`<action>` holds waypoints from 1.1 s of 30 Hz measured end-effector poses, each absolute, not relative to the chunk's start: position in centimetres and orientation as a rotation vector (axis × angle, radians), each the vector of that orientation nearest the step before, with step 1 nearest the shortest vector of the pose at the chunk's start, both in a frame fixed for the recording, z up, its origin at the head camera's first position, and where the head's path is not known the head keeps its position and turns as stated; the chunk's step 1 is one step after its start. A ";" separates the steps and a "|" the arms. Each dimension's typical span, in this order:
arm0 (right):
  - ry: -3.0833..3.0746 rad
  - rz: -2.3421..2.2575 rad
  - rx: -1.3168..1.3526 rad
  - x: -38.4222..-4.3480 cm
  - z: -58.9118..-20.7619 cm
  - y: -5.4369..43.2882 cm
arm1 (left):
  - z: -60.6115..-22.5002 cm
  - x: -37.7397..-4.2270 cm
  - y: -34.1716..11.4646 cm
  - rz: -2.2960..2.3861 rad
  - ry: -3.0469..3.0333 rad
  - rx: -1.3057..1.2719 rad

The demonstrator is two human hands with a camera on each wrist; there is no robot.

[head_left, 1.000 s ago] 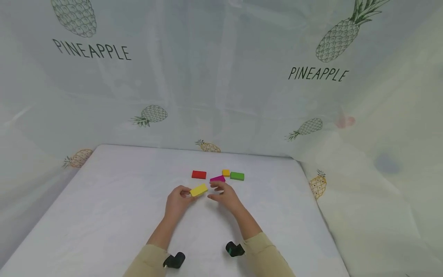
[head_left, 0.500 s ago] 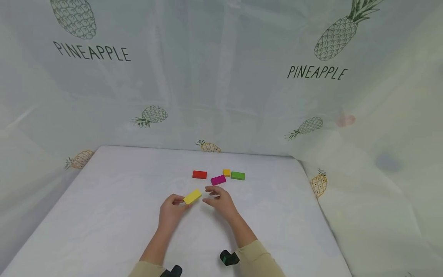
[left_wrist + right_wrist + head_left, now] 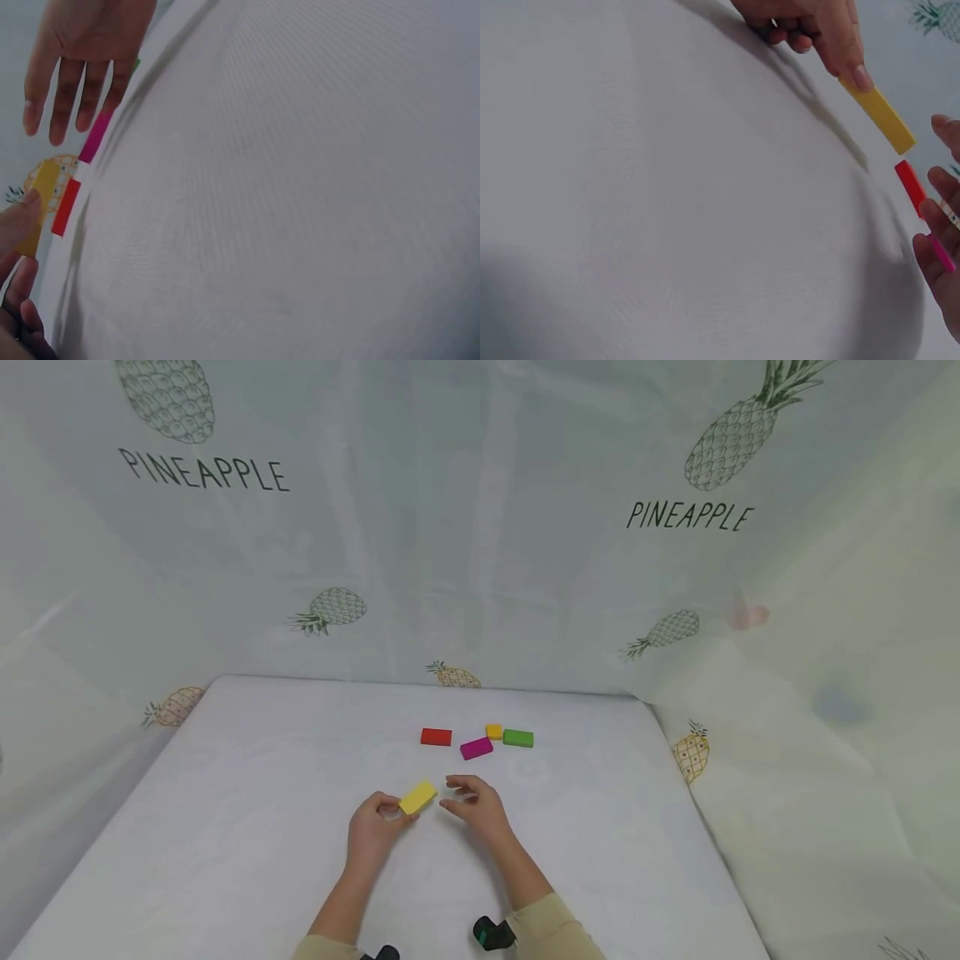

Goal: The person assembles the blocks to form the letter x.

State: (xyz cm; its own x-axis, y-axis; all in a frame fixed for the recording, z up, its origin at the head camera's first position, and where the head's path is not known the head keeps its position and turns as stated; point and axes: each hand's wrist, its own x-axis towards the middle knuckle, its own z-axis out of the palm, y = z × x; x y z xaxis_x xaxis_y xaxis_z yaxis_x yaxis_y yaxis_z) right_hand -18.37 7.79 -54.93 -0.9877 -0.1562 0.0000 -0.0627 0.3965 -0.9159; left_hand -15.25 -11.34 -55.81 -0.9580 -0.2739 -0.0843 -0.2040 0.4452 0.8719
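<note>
My left hand (image 3: 371, 835) pinches one end of a yellow rectangular block (image 3: 418, 797) between thumb and fingers, above the white table. In the right wrist view the thumb lies along the near end of the yellow block (image 3: 881, 116), and its far end sticks out free. Just right of that free end, my right hand (image 3: 480, 810) holds nothing, its fingers loosely bent and parted. The left wrist view shows the right hand (image 3: 94, 56) with fingers extended, apart from the block.
Beyond the hands lie a red block (image 3: 436, 737), a magenta block (image 3: 476, 748), a small orange block (image 3: 493, 732) and a green block (image 3: 518, 738) on the white table (image 3: 300, 727). A pineapple-print curtain (image 3: 480, 527) hangs behind the far edge.
Both hands have drawn back toward the body, the left still pinching the yellow block. The magenta block, partly covered by the right hand before, now shows whole.
</note>
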 end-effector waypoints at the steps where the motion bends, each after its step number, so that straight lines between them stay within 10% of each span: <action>1: 2.560 -1.660 -0.206 -18.3 -55.1 7.7 | -55.9 -15.2 -11.4 -1.554 -2.619 0.429; 33: 2.728 -1.588 -0.186 -16.9 -58.1 7.1 | -56.5 -14.7 -10.9 -1.213 -2.766 0.328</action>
State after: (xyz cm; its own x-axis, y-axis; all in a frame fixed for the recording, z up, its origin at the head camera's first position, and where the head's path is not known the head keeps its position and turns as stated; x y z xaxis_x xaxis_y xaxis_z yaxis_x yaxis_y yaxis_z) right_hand -16.86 7.06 -58.12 -0.9928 -0.0913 0.0772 -0.1122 0.4888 -0.8651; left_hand -14.68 -10.89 -56.50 -0.9714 -0.2374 0.0080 -0.1549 0.6586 0.7364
